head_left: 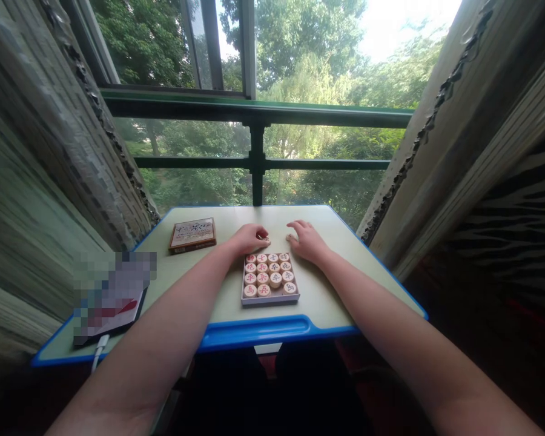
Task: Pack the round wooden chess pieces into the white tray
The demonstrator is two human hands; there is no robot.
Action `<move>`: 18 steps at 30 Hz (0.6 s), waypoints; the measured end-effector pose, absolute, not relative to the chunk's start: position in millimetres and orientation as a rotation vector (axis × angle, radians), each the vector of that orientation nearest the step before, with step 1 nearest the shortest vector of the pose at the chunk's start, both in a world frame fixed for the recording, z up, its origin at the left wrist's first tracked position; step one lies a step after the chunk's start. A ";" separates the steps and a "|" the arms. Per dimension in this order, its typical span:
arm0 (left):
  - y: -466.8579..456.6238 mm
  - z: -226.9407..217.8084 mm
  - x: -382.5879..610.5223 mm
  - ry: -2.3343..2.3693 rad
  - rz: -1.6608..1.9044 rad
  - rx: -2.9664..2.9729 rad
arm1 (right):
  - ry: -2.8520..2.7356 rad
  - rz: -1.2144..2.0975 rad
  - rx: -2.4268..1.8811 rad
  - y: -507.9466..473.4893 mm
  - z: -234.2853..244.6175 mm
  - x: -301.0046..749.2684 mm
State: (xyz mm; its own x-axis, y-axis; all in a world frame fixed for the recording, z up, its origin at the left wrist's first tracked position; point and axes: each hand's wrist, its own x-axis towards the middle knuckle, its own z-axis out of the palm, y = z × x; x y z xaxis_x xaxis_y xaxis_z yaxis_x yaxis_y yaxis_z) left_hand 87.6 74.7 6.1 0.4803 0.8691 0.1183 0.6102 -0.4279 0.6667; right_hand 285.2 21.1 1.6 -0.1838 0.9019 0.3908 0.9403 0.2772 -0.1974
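Note:
My left hand is closed in a pinch on a small round wooden xiangqi piece, just behind the box. My right hand faces it across a small gap, with another xiangqi piece at its thumb and fingertips; its index finger stretches out above that piece. Nearer me lies an open shallow box of xiangqi pieces set in rows. Red characters mark the pieces on its left, dark ones those on its right. A gap shows in the front row, between a red and a dark piece.
A brown box lid with dark writing lies at the back left of the pale, blue-edged table. At the left edge is a flat, pixelated device with a white cable. Curtains, a window and a green railing surround the table.

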 end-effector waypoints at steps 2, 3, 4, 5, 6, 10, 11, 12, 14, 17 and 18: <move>75.1 6.0 87.6 1.237 0.612 2.187 | -2.141 -0.119 -1.681 21.5 3.1 288.6; 75.2 6.0 87.7 1.243 0.609 2.192 | -2.159 -0.100 -1.693 21.6 3.9 289.5; 75.2 6.0 87.7 1.247 0.608 2.194 | -2.172 -0.078 -1.700 21.5 5.0 289.7; 74.9 6.0 87.8 1.247 0.609 2.192 | -2.167 -0.059 -1.696 21.0 6.4 289.4; 74.5 6.1 88.0 1.245 0.614 2.187 | -2.139 -0.041 -1.680 19.8 8.0 288.4; 70.0 9.1 90.1 1.204 0.692 2.132 | -1.949 0.157 -1.480 11.2 15.5 281.0; 68.1 10.6 91.2 1.178 0.723 2.107 | -1.913 0.215 -1.414 9.1 17.1 279.0; 66.1 12.3 92.4 1.142 0.753 2.075 | -1.887 0.257 -1.353 7.3 18.4 277.2; 62.4 15.6 94.8 1.066 0.795 1.999 | -1.851 0.288 -1.266 4.4 21.1 274.9; 60.3 18.2 95.7 1.026 0.811 1.947 | -1.834 0.301 -1.207 -1.6 27.6 274.4; 61.0 17.9 94.9 1.040 0.811 1.960 | -1.855 0.317 -1.194 -5.1 30.8 274.6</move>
State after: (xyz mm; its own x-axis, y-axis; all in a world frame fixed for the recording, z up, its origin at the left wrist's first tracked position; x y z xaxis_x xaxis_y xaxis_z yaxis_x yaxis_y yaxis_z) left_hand 94.9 61.0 17.9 0.4667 0.8663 0.1780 0.3837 -0.3797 0.8418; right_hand 274.6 -5.1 30.8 -0.1486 0.8311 0.5359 0.6061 0.5048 -0.6147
